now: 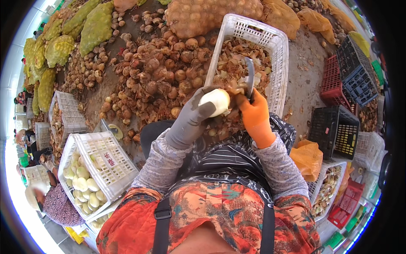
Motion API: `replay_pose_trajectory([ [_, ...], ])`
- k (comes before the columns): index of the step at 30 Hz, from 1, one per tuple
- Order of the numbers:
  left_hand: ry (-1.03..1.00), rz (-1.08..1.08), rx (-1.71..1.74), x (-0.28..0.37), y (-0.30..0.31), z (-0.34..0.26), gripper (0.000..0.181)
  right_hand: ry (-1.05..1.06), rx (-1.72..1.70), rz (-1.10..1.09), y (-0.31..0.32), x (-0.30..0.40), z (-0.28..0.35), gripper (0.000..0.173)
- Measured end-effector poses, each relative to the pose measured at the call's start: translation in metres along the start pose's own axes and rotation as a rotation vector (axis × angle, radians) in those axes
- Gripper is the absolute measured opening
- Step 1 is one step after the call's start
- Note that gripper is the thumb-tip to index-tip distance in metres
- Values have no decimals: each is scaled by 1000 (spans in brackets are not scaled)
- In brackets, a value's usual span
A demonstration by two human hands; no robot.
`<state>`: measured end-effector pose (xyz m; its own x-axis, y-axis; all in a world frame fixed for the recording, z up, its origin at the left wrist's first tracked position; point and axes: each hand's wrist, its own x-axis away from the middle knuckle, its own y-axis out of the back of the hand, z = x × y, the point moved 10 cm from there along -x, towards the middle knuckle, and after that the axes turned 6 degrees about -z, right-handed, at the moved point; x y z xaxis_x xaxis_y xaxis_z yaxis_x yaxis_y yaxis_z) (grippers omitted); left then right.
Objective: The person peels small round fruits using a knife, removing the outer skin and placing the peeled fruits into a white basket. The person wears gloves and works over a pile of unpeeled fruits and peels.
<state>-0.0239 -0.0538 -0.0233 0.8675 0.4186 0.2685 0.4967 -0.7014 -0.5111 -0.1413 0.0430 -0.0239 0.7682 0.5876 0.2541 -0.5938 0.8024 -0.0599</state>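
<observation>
In a grey glove, my left hand (193,122) holds a mostly peeled, pale onion (217,102), its thumb across the near side. My right hand (257,119), gloved in orange with dark fingertips, grips a knife whose curved blade (251,74) points away from me. Some brown onion skin (234,88) hangs close to the right fingertips, beside the onion; whether it is still attached I cannot tell. Both hands are above the near end of a white plastic crate (279,70), which contains loose brown onion skins (233,52).
Unpeeled onions (158,76) lie heaped on the floor to the left. A white crate (122,158) of peeled onions (83,184) stands at my left. Full mesh sacks (212,16) lie ahead. Black crate (323,130) and orange bag (307,160) are right. A person (60,203) sits at far left.
</observation>
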Motion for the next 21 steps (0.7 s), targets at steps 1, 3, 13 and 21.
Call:
replay_pose_trajectory([
  [1, -7, -24, 16, 2, 0, -4, 99, -56, -3, -25, 4, 0, -4, 21],
  [3, -20, -52, 35, 3, 1, -7, 100, -166, -10, -75, 17, 0, -11, 24],
  [13, -42, -51, 64, 1, -1, -11, 93, 518, 589, 161, -10, 55, 37, 67],
  [21, -47, -82, -30, 0, 6, -5, 79, 519, 563, -136, -14, 39, 48, 17],
])
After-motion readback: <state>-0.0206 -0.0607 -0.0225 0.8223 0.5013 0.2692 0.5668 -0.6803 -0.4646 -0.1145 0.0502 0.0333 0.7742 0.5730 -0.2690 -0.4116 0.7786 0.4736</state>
